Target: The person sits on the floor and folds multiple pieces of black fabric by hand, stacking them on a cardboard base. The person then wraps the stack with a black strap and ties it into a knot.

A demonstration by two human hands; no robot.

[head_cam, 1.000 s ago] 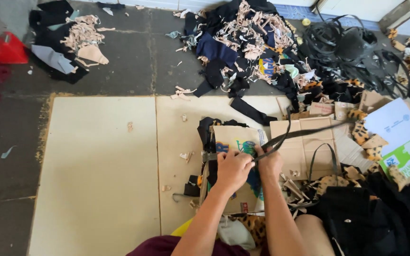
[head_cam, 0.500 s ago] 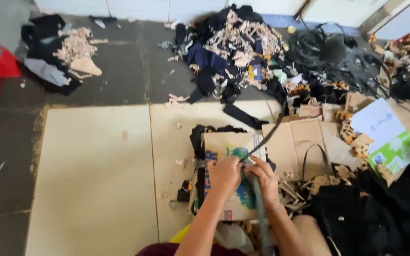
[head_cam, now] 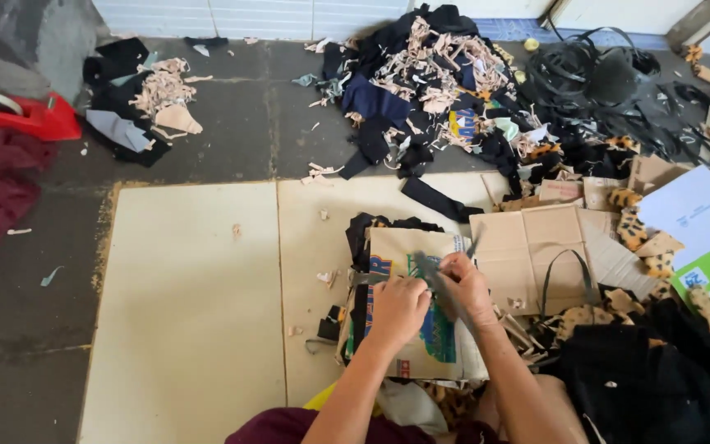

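My left hand (head_cam: 398, 309) and my right hand (head_cam: 467, 288) meet over a printed cardboard piece (head_cam: 408, 251) that lies on a stack of black fabric (head_cam: 361, 232). Both hands pinch a dark grey strap (head_cam: 435, 280) that runs between them and down under my right wrist. A short end of the strap sticks up past my right fingers. The left hand's fingers are curled on the strap and press on the cardboard.
Pale floor boards (head_cam: 191, 312) lie to the left. A heap of fabric scraps (head_cam: 429, 82) and black straps (head_cam: 601, 78) sits at the back. Flat cardboard (head_cam: 527, 238) and black cloth (head_cam: 651, 386) lie on the right, a red container (head_cam: 26, 119) far left.
The long strap that rose up to the right has been pulled in and now lies short between my hands. The camera view has shifted slightly.
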